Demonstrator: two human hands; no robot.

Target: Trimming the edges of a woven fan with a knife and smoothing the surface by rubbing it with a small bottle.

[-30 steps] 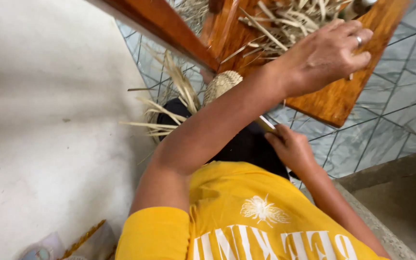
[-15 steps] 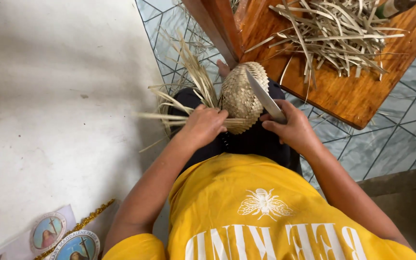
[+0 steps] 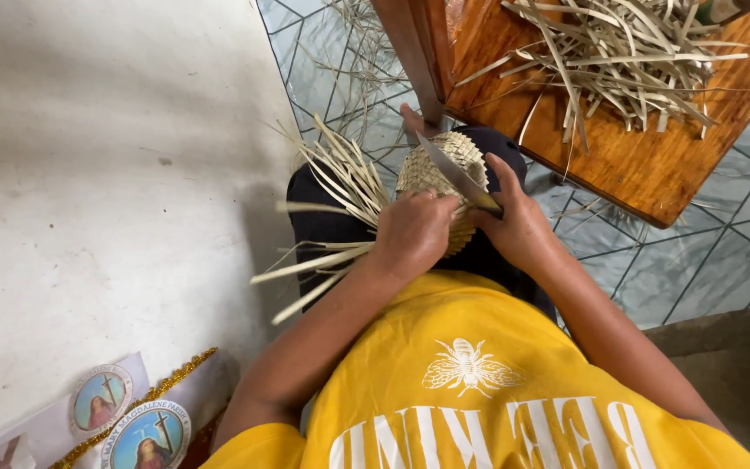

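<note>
At the far left, a pale wall (image 3: 88,174) is seen, with round religious pictures (image 3: 123,426) and a gold trim (image 3: 167,391) leaning at its foot. Moving right, loose straw ends (image 3: 340,187) are seen fanning out from a round woven piece (image 3: 431,169), which is rested on the lap over dark trousers (image 3: 323,226), above a yellow shirt (image 3: 470,382).

The left hand (image 3: 414,234) is laid on the near edge of the woven piece, its grip closed around the rim and some of the strands. Just beside it, the right hand (image 3: 518,226) is closed around the handle of a knife (image 3: 453,169), whose blade is held slanting across the top of the woven piece, pointing away from the body.

Further right, a wooden surface (image 3: 644,165) is seen, with a heap of cut straw strips (image 3: 627,52) piled on it above a tiled floor (image 3: 740,252).

The blade is held very near the left fingers, so a slip along the smooth straw could bring the edge against them. Too much pressure could also sever a strand that belongs to the weave, and the piece, being merely balanced on the lap, could roll if it is gripped loosely. The stiff free ends could be caught by the blade and bent or split.
</note>
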